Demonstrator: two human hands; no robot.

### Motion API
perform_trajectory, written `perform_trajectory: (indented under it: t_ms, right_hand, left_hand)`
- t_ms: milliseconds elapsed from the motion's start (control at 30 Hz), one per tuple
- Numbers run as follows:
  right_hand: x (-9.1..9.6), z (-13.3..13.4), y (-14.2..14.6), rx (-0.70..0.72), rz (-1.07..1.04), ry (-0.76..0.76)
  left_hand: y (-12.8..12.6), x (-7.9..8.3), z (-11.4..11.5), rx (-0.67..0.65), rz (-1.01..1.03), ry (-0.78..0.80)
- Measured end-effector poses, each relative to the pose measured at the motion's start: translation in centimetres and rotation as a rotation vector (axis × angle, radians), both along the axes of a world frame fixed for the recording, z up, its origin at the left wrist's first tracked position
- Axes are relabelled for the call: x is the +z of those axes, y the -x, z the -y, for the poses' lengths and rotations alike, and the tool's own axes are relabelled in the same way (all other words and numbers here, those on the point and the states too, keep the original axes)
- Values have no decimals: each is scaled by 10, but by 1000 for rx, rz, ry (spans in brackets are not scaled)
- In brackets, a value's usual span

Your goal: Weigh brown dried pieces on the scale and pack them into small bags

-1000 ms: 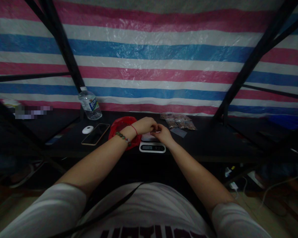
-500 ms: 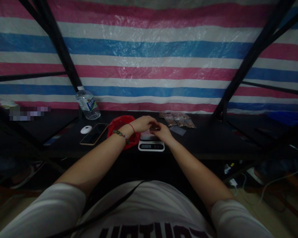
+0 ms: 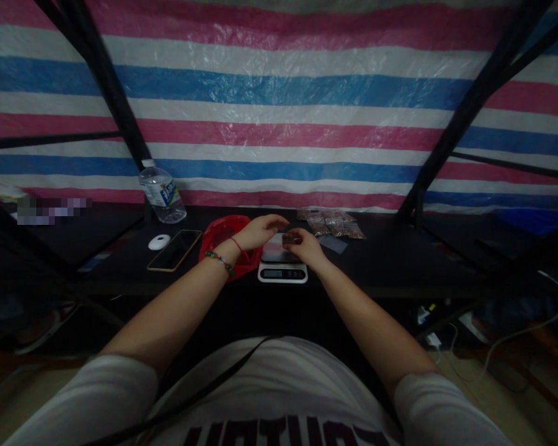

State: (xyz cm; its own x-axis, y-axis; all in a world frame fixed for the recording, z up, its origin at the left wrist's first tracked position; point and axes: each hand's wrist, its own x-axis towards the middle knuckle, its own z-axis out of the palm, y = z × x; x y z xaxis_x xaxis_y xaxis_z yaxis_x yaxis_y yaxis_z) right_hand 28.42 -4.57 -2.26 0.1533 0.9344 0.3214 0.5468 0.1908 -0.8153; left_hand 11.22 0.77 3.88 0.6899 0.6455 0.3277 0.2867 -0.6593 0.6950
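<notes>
My right hand (image 3: 305,246) pinches a small clear plastic bag (image 3: 289,239) with brown bits in it, held over the scale's plate. My left hand (image 3: 261,231) hovers just left of it with fingers stretched out and nothing visible in them; its fingertips are close to the bag but look apart from it. Beneath both hands stands a white digital scale (image 3: 283,274), its display facing me. An open red plastic bag (image 3: 209,238) lies under my left wrist, against the scale's left side; its contents are mostly hidden.
Behind my right hand lie several filled clear bags (image 3: 337,224) and a flat clear bag (image 3: 333,244). To the left are a phone (image 3: 175,250), a white rounded case (image 3: 159,242) and a water bottle (image 3: 162,193). Black frame posts (image 3: 121,93) flank the table; striped sheeting (image 3: 279,111) hangs behind.
My left hand has come away from the small bag, moving slightly left, and its fingers have straightened. My right hand keeps the bag over the scale.
</notes>
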Motion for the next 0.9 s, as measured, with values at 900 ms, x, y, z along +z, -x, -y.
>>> perform_trajectory:
  t_ms: [900]
  right_hand:
    - [25, 14, -18, -23, 392, -149]
  left_hand:
    - [64, -31, -34, 87, -835, 2]
